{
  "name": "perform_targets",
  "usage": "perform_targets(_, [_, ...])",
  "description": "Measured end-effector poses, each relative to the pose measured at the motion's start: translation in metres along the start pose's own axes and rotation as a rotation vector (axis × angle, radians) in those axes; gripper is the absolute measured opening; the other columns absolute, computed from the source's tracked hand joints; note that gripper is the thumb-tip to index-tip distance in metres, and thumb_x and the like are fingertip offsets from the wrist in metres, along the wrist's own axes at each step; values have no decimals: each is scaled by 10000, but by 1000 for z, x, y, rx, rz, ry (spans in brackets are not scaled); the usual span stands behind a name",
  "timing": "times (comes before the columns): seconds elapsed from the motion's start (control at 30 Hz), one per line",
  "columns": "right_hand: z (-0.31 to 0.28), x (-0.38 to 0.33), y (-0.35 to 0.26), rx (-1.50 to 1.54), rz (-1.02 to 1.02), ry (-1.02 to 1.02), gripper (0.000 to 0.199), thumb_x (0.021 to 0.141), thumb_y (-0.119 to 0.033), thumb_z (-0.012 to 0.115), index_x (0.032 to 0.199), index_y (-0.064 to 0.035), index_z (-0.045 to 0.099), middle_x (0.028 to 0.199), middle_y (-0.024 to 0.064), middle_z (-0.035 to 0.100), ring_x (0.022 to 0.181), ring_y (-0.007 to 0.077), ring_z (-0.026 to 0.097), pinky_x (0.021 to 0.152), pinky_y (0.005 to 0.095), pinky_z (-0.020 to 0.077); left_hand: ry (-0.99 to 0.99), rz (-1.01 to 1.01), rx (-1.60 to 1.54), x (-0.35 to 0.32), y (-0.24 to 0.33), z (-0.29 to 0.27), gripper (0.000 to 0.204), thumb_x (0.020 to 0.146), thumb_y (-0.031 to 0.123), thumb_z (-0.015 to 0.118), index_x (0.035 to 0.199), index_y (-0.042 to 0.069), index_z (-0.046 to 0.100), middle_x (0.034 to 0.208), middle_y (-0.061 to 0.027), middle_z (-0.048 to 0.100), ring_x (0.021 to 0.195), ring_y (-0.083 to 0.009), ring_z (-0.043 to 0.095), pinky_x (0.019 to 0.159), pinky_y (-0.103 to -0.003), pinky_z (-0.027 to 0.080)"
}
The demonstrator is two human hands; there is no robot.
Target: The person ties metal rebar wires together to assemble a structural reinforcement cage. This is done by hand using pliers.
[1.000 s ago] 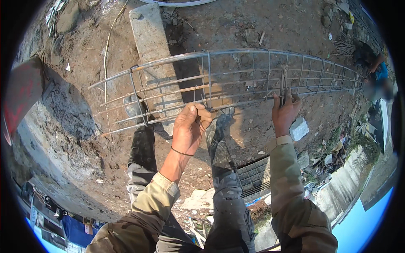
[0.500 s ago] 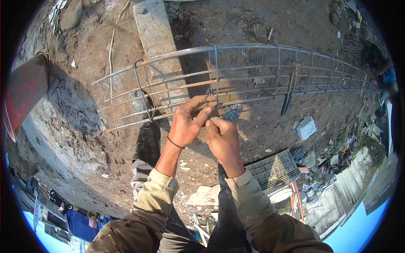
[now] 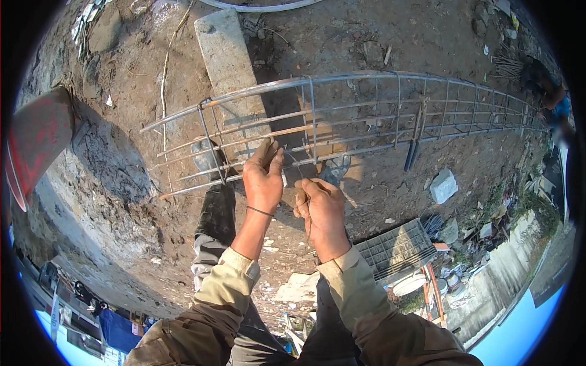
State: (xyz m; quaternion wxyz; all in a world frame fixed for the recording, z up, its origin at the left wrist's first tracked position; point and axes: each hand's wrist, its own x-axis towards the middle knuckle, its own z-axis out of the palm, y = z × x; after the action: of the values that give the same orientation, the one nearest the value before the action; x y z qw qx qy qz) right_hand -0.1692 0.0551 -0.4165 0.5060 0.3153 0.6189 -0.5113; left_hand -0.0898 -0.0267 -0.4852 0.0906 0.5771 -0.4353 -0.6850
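It's rough brown ground (image 3: 427, 52) here — a long concrete slab (image 3: 223, 52) lies toward eleven o'clock, a thin pale strand (image 3: 163, 91) at ten — and a white block (image 3: 444, 186) at three.

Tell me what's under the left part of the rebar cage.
A concrete slab, soil and a shoe show through the rebar cage; whatever lies behind the left hand is covered.

red-streaked curved object (image 3: 41, 137) at the left edge, whitish block (image 3: 444, 186) on brown dirt (image 3: 381, 198), grey gridded panel (image 3: 395, 249); blue sheet (image 3: 117, 330) at lower left, rounded rock (image 3: 105, 33) at upper left
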Motion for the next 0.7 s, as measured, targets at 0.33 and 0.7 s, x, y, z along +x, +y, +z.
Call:
perform_targets(0.33, [42, 49, 3, 62, -100, 272, 138, 986, -59, 586, 925, 63, 608, 713, 137, 658, 502, 178, 607, 483, 303, 537, 111, -310, -487, 14, -4, -2, 469, 957, -78, 508, 1407, -166, 411, 1375, -270, 554, 1223, -274, 605, 1001, -310, 529])
perform_targets(0.7, [54, 57, 0, 296, 38, 384, 98, 999, -49, 564, 939, 28, 574, 763, 137, 668, 510, 203, 617, 472, 328, 547, -257, -704, -877, 43, 0, -2, 191, 954, -21, 474, 1098, -72, 589, 790, -65, 607, 543, -95, 513, 445, -223, 425])
